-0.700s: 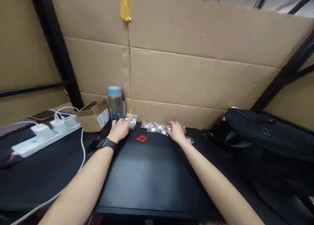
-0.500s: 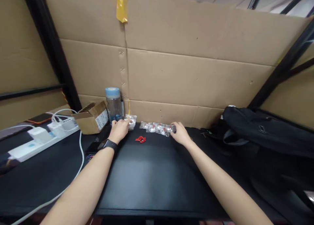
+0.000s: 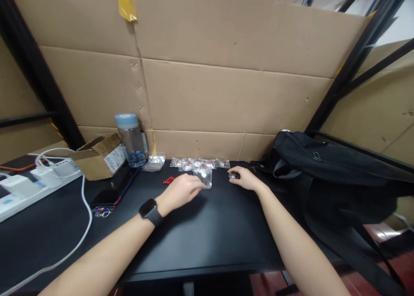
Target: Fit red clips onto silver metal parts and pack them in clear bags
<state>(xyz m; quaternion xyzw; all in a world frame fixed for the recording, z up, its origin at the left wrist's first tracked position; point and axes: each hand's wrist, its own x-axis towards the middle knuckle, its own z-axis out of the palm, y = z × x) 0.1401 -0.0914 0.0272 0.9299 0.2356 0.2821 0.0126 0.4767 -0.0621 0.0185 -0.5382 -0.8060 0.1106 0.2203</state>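
My left hand [image 3: 183, 191], with a dark watch on its wrist, pinches the edge of a small clear plastic bag [image 3: 203, 176] above the black tabletop. My right hand [image 3: 246, 178] is closed around a small dark, shiny round object [image 3: 234, 175], only partly visible. Several clear packets with red bits inside [image 3: 186, 164] lie in a row at the cardboard wall, just beyond the pinched bag. A little heap of red pieces [image 3: 168, 180] sits left of my left hand. Farther left, against the wall, rests another clear bag [image 3: 155, 161].
A blue-lidded bottle [image 3: 130, 141], an open cardboard box [image 3: 100, 156] and a dark phone [image 3: 114, 188] stand or lie at the left. A white power strip [image 3: 39, 188] trails a cable. A black backpack [image 3: 326, 166] fills the right side.
My left hand has moved right from the bag by the bottle and now pinches a clear bag near the middle. My right hand has come away from the packets with the dark object. The view has turned right.
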